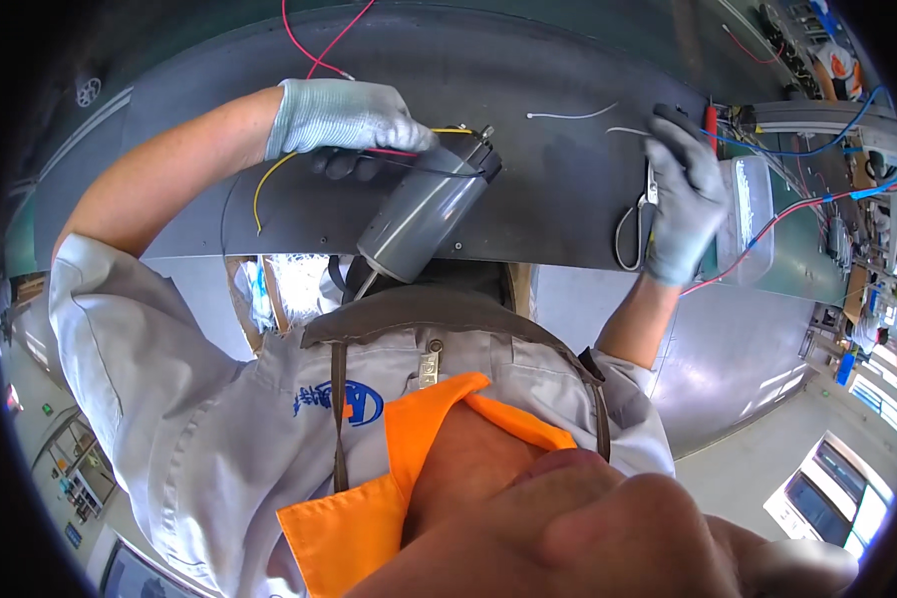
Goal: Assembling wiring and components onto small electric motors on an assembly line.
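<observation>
A grey cylindrical motor (416, 221) lies at a slant near the bench's front edge, its shaft end toward me. Yellow, red and black wires (393, 152) run from its far end to my left hand (354, 125). That hand, in a grey-white glove, is closed around the wires, with some of its fingers hidden underneath. To the right, my gloved right hand (690, 194) pinches a thin white cable tie (626, 131), its free end pointing left. Another white cable tie (572, 116) rests on the bench between my hands.
Scissors (628, 234) lie beside my right wrist, partly covered. A clear plastic box (751, 219) with white strips stands right of that hand, near a red-handled tool (711, 128). Red and blue wires (802, 204) cross the right side. Red wires (314, 55) lie at the back.
</observation>
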`<state>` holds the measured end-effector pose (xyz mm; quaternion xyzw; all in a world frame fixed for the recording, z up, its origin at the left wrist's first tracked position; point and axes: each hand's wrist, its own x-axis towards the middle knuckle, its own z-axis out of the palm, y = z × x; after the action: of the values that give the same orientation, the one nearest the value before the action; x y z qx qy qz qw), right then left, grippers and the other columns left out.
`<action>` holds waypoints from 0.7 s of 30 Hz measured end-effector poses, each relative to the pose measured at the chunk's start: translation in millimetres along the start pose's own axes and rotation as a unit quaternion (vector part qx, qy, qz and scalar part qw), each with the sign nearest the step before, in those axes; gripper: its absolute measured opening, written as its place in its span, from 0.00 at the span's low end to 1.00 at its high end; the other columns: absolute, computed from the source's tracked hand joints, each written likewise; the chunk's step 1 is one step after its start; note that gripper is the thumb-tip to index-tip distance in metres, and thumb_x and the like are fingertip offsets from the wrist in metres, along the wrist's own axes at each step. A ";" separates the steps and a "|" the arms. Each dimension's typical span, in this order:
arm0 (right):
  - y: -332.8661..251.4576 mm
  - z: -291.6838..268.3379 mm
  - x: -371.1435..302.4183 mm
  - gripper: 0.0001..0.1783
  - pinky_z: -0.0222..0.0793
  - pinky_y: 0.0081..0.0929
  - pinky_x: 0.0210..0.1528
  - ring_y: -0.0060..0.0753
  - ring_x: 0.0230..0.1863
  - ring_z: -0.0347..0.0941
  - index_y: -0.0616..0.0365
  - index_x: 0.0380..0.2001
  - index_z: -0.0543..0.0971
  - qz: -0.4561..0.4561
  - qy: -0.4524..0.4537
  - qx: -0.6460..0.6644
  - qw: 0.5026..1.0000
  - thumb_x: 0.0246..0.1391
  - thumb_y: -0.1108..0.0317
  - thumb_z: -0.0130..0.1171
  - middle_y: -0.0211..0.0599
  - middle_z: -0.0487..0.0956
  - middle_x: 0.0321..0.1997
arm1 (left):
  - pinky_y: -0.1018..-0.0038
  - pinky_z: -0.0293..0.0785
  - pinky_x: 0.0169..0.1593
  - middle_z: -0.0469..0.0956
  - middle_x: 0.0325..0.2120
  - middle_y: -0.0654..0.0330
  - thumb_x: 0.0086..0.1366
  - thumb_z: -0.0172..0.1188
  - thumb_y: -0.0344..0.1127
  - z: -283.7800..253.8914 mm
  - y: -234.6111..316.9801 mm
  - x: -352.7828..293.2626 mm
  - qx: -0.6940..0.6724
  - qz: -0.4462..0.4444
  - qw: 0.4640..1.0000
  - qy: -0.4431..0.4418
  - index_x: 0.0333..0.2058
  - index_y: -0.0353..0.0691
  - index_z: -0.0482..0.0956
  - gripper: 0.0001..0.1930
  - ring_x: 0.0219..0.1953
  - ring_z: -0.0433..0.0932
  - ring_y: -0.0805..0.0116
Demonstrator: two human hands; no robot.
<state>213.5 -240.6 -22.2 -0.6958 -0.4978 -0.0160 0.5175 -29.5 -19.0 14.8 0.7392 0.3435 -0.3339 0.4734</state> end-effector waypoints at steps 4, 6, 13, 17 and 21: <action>-21.8 -12.6 -16.3 0.18 0.73 0.20 0.23 0.30 0.26 0.79 0.70 0.42 0.77 0.191 -0.073 0.451 0.869 0.54 0.68 0.67 0.60 0.82 0.40 | 0.78 0.63 0.16 0.72 0.17 0.65 0.67 0.54 0.59 -0.8 0.2 -6.2 -0.014 -0.004 1.000 0.003 0.29 0.43 0.82 0.24 0.14 0.69 0.78; -30.1 5.4 -33.1 0.22 0.76 0.20 0.21 0.32 0.25 0.81 0.69 0.43 0.77 0.293 -0.128 0.516 0.795 0.51 0.63 0.71 0.58 0.82 0.41 | 0.78 0.62 0.16 0.72 0.17 0.65 0.67 0.55 0.59 -3.4 -2.5 -5.8 -0.021 0.004 1.000 -0.002 0.28 0.44 0.81 0.24 0.14 0.68 0.78; -64.2 92.2 -84.8 0.11 0.83 0.40 0.50 0.47 0.47 0.82 0.68 0.45 0.75 0.418 -0.113 0.621 0.653 0.62 0.74 0.59 0.54 0.81 0.48 | 0.80 0.61 0.16 0.71 0.15 0.68 0.66 0.54 0.63 -9.2 -9.5 -8.9 -0.036 0.020 0.999 -0.018 0.24 0.44 0.80 0.27 0.13 0.68 0.79; -57.4 100.3 -110.8 0.12 0.78 0.30 0.55 0.32 0.49 0.80 0.66 0.46 0.76 0.331 -0.140 0.523 0.773 0.58 0.81 0.62 0.45 0.81 0.50 | 0.80 0.62 0.16 0.70 0.13 0.67 0.67 0.51 0.67 -5.0 -16.1 -16.4 -0.072 0.011 0.997 -0.017 0.23 0.42 0.80 0.32 0.12 0.68 0.79; -66.4 95.5 -108.9 0.16 0.75 0.22 0.54 0.23 0.48 0.79 0.66 0.48 0.76 0.316 -0.175 0.470 0.806 0.56 0.83 0.63 0.39 0.82 0.50 | 0.78 0.63 0.19 0.73 0.17 0.67 0.73 0.45 0.60 22.5 -39.5 2.4 -0.227 0.073 0.971 -0.013 0.35 0.42 0.82 0.28 0.16 0.68 0.79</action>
<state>64.5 -246.1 -78.3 -0.4774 -0.2794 0.5059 0.6619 -64.6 -27.0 -13.1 0.6315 0.3489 -0.2211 0.6561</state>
